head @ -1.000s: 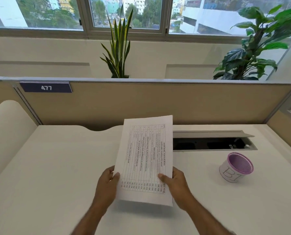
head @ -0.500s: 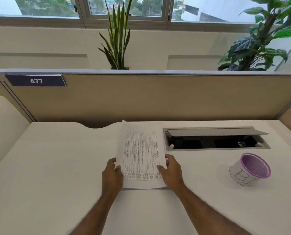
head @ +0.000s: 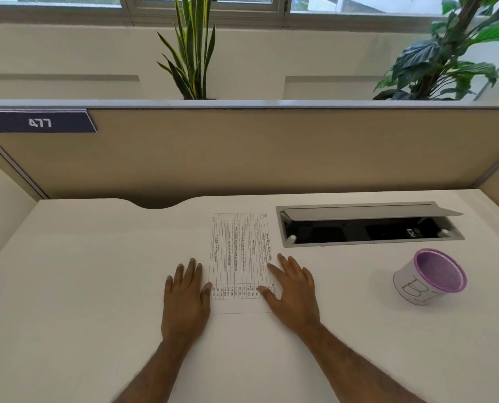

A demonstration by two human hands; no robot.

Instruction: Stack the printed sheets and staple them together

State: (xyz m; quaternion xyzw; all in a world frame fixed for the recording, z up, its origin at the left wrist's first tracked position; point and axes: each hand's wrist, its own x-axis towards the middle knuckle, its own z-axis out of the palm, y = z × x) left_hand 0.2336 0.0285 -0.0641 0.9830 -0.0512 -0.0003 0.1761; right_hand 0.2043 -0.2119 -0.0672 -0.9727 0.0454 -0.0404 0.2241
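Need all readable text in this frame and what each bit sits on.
"477": dark nameplate on the partition.
"BI", handwritten: white side of the purple-rimmed cup; the second letter is partly out of sight.
Printed sheets on the desk: a table of rows and numbers, too small to read.

1. The printed sheets [head: 240,261] lie flat on a white desk [head: 82,286], face up, long side running away from the viewer; only the top page shows, so how many lie beneath cannot be told.
2. The page is white, printed with a ruled table of narrow columns; the text runs sideways and is too small to read.
3. The near edge casts a thin shadow line; the edges look square and even; no staple is visible.
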